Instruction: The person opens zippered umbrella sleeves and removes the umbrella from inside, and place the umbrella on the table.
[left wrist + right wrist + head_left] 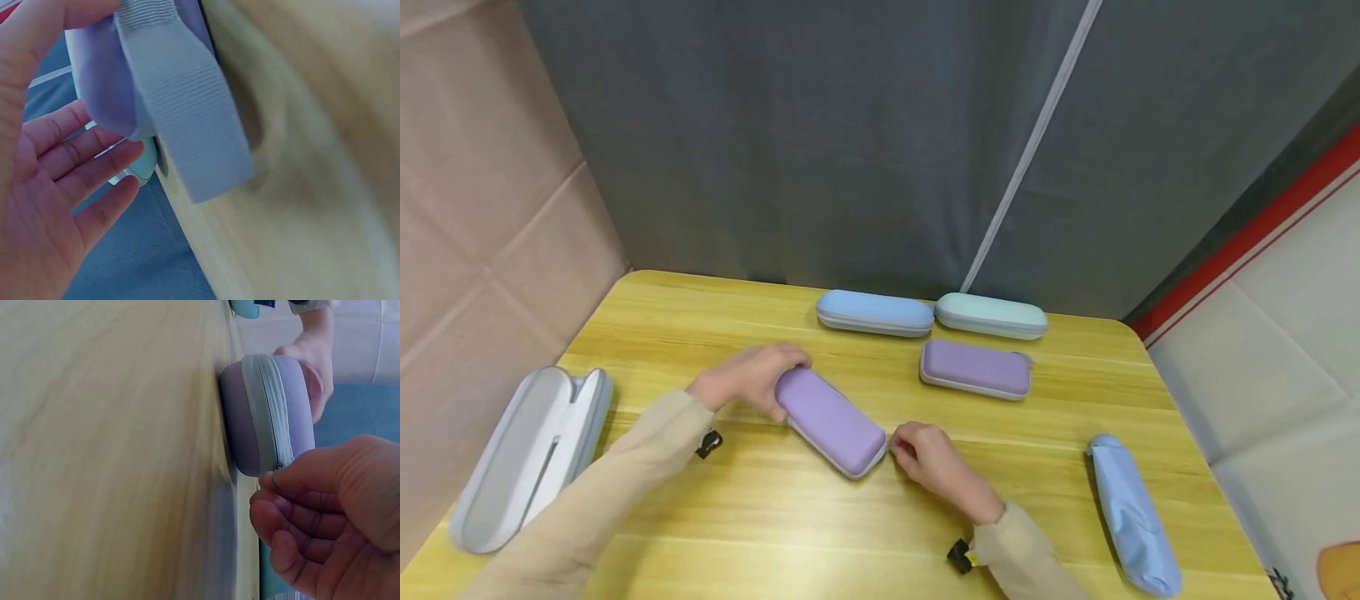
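Gripping one end of the held purple case between thumb and fingers, the left hand has it left of the resting purple case and nearer the person; the right hand pinches at the other end, apparently on the zip pull, though the fingertips hide most of it. Working the zip well calls for a firm hold that does not squash the shell, and a pull led along the seam rather than across it; the corner looks the likeliest place to snag; the loose strap near the left hand is best kept off the teeth.

The table is yellow and wood-grained; relative to the resting purple case, the mint case lies just behind, the blue case behind and left, the light blue pouch nearer and right, the opened grey case well to the left; beyond it hangs a dark curtain; a pale wall stands left of it, red trim right.
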{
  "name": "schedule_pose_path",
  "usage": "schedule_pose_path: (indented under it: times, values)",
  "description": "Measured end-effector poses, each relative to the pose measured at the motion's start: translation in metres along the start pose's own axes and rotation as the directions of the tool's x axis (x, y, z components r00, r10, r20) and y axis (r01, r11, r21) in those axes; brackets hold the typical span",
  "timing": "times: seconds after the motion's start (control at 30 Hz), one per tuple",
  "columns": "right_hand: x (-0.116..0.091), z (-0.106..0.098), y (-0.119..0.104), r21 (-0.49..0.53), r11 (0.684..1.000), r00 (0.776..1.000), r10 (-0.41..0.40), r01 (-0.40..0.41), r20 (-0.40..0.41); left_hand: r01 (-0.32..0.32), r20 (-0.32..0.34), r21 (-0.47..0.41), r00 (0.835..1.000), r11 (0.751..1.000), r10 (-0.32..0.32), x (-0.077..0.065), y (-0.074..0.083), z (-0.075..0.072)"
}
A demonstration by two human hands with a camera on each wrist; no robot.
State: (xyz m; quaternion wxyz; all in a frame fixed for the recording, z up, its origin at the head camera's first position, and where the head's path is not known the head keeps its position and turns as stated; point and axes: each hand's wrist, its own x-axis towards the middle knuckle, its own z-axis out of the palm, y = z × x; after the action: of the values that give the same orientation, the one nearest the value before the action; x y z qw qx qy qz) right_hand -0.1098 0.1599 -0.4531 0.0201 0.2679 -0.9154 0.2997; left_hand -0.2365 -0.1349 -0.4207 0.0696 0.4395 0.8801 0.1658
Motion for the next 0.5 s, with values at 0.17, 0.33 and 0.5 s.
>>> schedule_pose_path:
  times: [0.17, 0.33, 0.5]
  values:
    - [-0.003, -0.002, 0.003, -0.038, 0.999, 0.999, 0.01, -0.011, -0.032, 0.036, -0.091, -0.029, 0.995, 0.999, -0.039, -0.012, 0.006, 0.011]
    - [-0.004, -0.004, 0.008, -0.058, 0.998, 0.998, 0.029, -0.032, -0.051, 0.079, -0.137, -0.075, 0.987, 0.994, -0.089, -0.021, 0.015, 0.019]
    - [-0.005, -0.005, 0.011, -0.05, 0.999, 0.999, 0.02, -0.022, -0.044, 0.11, -0.16, -0.119, 0.979, 0.987, -0.128, -0.025, 0.019, 0.025]
